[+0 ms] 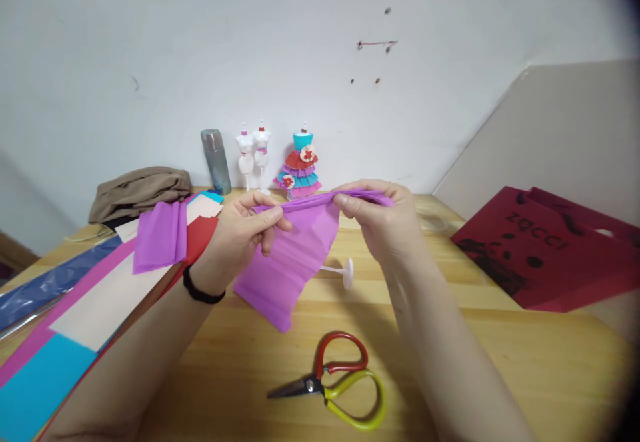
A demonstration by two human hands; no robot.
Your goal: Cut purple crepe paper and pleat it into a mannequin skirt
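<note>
A sheet of purple crepe paper (295,255) is stretched between both hands above the table, its upper edge gathered in folds and its lower part hanging down. My left hand (250,225) pinches the folded edge at its left end between thumb and fingers. At the right end, my right hand (375,212) grips the same edge, thumb on the near side. Behind the paper a white stand with a round base (349,273) lies on its side, partly hidden. Scissors (313,385) with one red and one yellow handle lie on the table nearer to me.
Coloured paper strips (107,302) and a folded purple piece (160,237) lie at the left, near a brown cloth (143,192). Along the wall stand a grey flask (216,162), two white mannequins (245,159) and a ruffled-dress mannequin (301,165). A red bag (545,249) is at the right.
</note>
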